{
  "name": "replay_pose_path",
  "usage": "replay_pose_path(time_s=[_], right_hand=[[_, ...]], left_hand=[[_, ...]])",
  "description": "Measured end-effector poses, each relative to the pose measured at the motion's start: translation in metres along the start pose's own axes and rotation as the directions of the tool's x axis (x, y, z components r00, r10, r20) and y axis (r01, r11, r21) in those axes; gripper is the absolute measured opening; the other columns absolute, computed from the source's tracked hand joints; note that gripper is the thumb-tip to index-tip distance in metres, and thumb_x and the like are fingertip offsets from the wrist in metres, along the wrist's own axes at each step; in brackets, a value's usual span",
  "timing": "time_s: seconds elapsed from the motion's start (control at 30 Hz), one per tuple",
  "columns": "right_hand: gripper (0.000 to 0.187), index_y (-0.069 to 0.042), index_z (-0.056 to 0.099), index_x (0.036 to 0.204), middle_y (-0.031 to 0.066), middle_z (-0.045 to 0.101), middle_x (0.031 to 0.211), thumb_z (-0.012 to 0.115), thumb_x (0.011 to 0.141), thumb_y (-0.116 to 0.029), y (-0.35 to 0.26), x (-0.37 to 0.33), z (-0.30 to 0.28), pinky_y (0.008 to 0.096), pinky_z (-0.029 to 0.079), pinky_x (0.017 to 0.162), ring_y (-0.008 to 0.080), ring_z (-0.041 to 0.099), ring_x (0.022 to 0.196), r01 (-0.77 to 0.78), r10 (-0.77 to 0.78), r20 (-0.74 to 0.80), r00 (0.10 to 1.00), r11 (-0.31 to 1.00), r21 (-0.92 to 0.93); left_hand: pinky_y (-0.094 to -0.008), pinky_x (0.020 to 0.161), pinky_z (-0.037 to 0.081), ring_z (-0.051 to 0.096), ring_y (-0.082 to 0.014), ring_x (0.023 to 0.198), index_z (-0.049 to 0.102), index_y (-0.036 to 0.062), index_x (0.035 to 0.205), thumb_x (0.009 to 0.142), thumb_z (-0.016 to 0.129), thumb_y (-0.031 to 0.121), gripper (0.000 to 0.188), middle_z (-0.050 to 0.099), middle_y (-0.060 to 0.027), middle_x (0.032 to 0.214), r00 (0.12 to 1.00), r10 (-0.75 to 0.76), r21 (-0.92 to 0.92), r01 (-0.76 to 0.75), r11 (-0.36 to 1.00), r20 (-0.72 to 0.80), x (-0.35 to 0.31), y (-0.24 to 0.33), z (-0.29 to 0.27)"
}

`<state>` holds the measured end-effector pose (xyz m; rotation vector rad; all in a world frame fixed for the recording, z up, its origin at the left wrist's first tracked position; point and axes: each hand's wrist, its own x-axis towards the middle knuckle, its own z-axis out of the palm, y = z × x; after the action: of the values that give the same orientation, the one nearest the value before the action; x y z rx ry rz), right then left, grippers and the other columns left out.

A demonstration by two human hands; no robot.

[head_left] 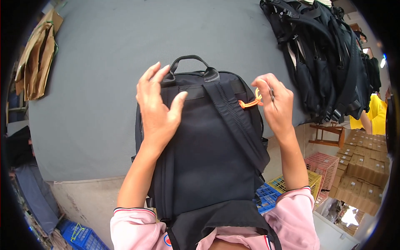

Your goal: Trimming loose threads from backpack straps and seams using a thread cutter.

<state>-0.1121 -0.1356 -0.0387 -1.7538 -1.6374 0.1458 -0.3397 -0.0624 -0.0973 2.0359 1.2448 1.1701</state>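
A black backpack point(208, 154) lies with its strap side up, reaching from the grey table toward my body. Its carry handle point(189, 58) arches at the far end. One padded shoulder strap point(237, 123) runs slantwise down its right half. My left hand point(156, 108) is open, fingers spread, over the top left of the bag beside the handle. Just right of the bag, my right hand point(275, 100) has its fingers curled round a small dark metal tool point(272, 94), mostly hidden. An orange and yellow cord point(251, 102) loops from these fingers toward the strap.
More black backpacks point(321, 58) are piled at the table's right. Folded brown paper point(37, 58) lies at the left edge of the grey tabletop point(100, 50). Below stand blue point(266, 196), yellow point(314, 179) and pink point(323, 164) crates, a wooden stool point(327, 135) and stacked cartons point(366, 162).
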Motion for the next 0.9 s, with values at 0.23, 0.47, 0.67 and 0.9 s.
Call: replay_pose_path(time_s=[0.23,0.47,0.67,0.9], right_hand=[[0.009,-0.003,0.058,0.084,0.0081,0.061,0.081,0.058,0.076,0.002,0.003,0.011,0.03,0.0374,0.047,0.059,0.0284,0.058,0.065,0.054,-0.066,0.129,0.989,0.994,0.095],[0.008,-0.004,0.061,0.086,0.008,0.057,0.083,0.062,0.078,-0.007,-0.014,0.041,0.061,0.041,0.046,0.063,0.0312,0.059,0.073,0.032,0.017,0.352,0.936,0.991,-0.134],[0.007,-0.004,0.06,0.082,0.0105,0.059,0.08,0.061,0.08,-0.01,0.01,0.049,0.079,0.0419,0.045,0.062,0.0316,0.059,0.071,0.028,0.033,0.233,0.972,0.967,-0.253],[0.012,-0.003,0.067,0.095,0.0075,0.069,0.082,0.058,0.087,-0.005,-0.036,0.037,0.069,0.0248,0.048,0.069,0.0172,0.064,0.075,-0.092,-0.081,0.44,0.894,0.93,0.357]], left_hand=[[-0.0294,0.064,0.046,0.051,-0.0149,0.073,0.054,0.0028,0.113,0.074,0.074,0.014,0.046,0.052,-0.0069,0.093,0.961,-0.265,0.11,0.256,0.96,0.077,-0.003,-0.01,-0.021],[-0.0255,0.055,0.043,0.046,-0.0085,0.053,0.052,0.0028,0.116,0.074,0.075,0.018,0.05,0.048,0.0018,0.06,0.787,-0.576,-0.045,0.598,0.8,0.223,-0.008,-0.013,-0.026],[-0.015,0.052,0.029,0.03,-0.0009,0.056,0.046,-0.0006,0.119,0.08,0.068,0.004,0.046,0.039,0.0064,0.065,0.837,-0.477,-0.171,0.529,0.831,0.269,-0.023,-0.014,-0.027],[-0.0147,0.053,0.03,0.033,-0.0012,0.057,0.046,0.0003,0.117,0.081,0.068,0.004,0.043,0.047,0.0052,0.066,0.855,-0.47,-0.157,0.506,0.848,0.219,-0.034,-0.012,-0.032]])
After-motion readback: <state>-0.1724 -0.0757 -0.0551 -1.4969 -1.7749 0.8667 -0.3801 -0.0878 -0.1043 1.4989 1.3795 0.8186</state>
